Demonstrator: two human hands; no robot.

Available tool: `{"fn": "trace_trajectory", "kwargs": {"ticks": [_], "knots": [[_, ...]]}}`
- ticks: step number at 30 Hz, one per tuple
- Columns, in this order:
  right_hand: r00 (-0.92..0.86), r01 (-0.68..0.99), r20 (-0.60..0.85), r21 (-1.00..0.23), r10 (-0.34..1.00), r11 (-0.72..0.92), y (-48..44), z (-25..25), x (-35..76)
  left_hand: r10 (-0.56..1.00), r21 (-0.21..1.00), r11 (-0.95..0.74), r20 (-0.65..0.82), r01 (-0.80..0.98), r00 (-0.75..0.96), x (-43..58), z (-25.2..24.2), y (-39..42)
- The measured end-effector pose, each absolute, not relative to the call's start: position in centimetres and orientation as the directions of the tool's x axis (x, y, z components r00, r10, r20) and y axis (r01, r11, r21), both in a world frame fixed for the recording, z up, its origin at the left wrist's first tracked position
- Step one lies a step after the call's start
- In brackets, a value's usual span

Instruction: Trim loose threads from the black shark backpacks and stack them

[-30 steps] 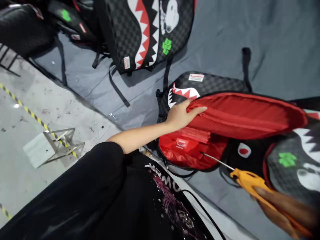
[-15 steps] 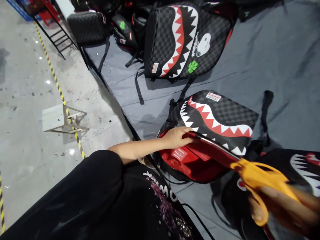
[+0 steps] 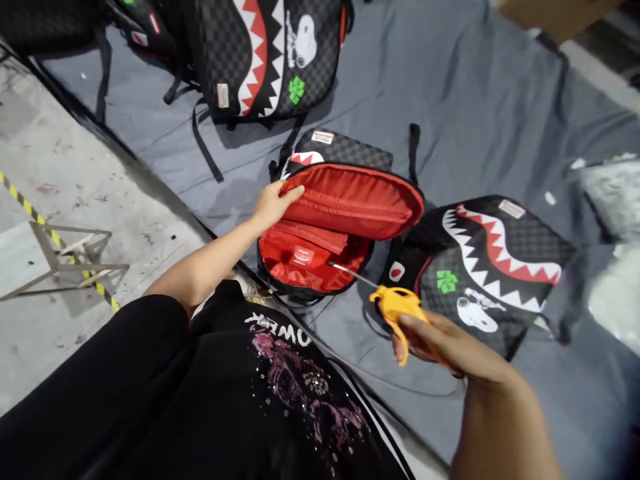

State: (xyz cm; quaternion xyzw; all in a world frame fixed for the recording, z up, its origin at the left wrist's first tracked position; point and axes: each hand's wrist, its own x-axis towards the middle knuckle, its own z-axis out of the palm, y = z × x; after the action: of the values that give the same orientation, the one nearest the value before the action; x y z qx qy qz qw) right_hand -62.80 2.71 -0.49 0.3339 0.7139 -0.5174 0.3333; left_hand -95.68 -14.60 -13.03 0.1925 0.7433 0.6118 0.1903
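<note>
A black checkered backpack with a shark-mouth print lies open on the grey cloth, its red lining showing. My left hand grips the raised edge of its flap at the left and holds it up. My right hand is closed around the orange handles of a pair of scissors. The thin metal blades point up and left, with the tip just over the red lining at the bag's lower rim.
A second shark backpack lies flat to the right of the open one. A third lies at the back with more dark bags beside it. The grey cloth covers the work surface. Left is concrete floor with yellow-black tape and a metal frame.
The flap was pressed nearly closed half a second ago and is lifted open again now. The scissors have moved left, toward the bag's opening. My view has swung right.
</note>
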Motion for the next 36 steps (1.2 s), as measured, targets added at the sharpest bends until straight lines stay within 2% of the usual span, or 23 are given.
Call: {"fn": "trace_trajectory", "kwargs": {"ticks": [2,5,7,11,15,16,19,21,23,26,29,32,36], "knots": [[-0.518,0.844,-0.850,-0.489,0.099,0.221,1.4,-2.2,-62.1,0.536,0.987,0.143,-0.020,0.068,-0.844,-96.1,-12.9,-14.3],[-0.523,0.852,-0.813,-0.492,0.257,0.178,0.6,-4.1,-61.5,0.546,0.995,0.083,0.007,0.062,-0.838,-96.6,-12.7,-14.1],[-0.505,0.862,-0.807,-0.489,0.307,0.133,0.6,-4.8,-61.0,0.556,0.996,0.069,0.005,0.052,-0.831,-96.7,-12.3,-14.0],[-0.514,0.848,-0.837,-0.528,0.189,-0.035,0.9,-5.7,-59.5,0.581,0.997,0.079,-0.027,0.023,-0.814,-96.4,-11.2,-14.3],[-0.543,0.775,-0.754,-0.620,0.369,-0.124,1.3,-7.2,-57.7,0.566,0.997,0.075,-0.028,0.017,-0.824,-96.5,-10.5,-14.6],[-0.544,0.766,-0.754,-0.625,0.368,-0.150,1.2,-7.6,-57.3,0.564,0.997,0.074,-0.027,0.017,-0.826,-96.6,-10.4,-14.4],[-0.606,0.728,-0.763,-0.646,0.225,-0.231,0.7,-9.0,-56.3,0.560,0.996,0.082,-0.023,0.027,-0.828,-96.8,-10.1,-13.6],[-0.644,0.683,-0.743,-0.665,0.182,-0.300,0.0,-9.8,-55.8,0.565,0.995,0.084,-0.011,0.044,-0.825,-96.8,-9.9,-13.2],[-0.638,0.613,-0.729,-0.675,0.247,-0.410,-0.6,-10.5,-55.3,0.579,0.995,0.091,-0.016,0.045,-0.815,-96.6,-9.4,-13.2],[-0.573,0.420,-0.697,-0.702,0.432,-0.576,-0.9,-11.5,-54.5,0.597,0.991,0.134,-0.069,0.015,-0.800,-96.1,-8.7,-14.0],[-0.513,0.241,-0.653,-0.732,0.557,-0.637,-0.1,-12.8,-54.4,0.566,0.988,0.153,-0.094,-0.008,-0.819,-96.0,-8.7,-14.3],[-0.456,0.183,-0.664,-0.721,0.592,-0.668,1.2,-14.8,-56.1,0.486,0.988,0.152,-0.088,-0.015,-0.869,-96.7,-9.7,-12.9],[-0.367,0.216,-0.704,-0.700,0.608,-0.681,2.1,-17.3,-60.1,0.404,0.973,0.211,-0.169,-0.088,-0.899,-99.0,-11.2,-9.7]]}}
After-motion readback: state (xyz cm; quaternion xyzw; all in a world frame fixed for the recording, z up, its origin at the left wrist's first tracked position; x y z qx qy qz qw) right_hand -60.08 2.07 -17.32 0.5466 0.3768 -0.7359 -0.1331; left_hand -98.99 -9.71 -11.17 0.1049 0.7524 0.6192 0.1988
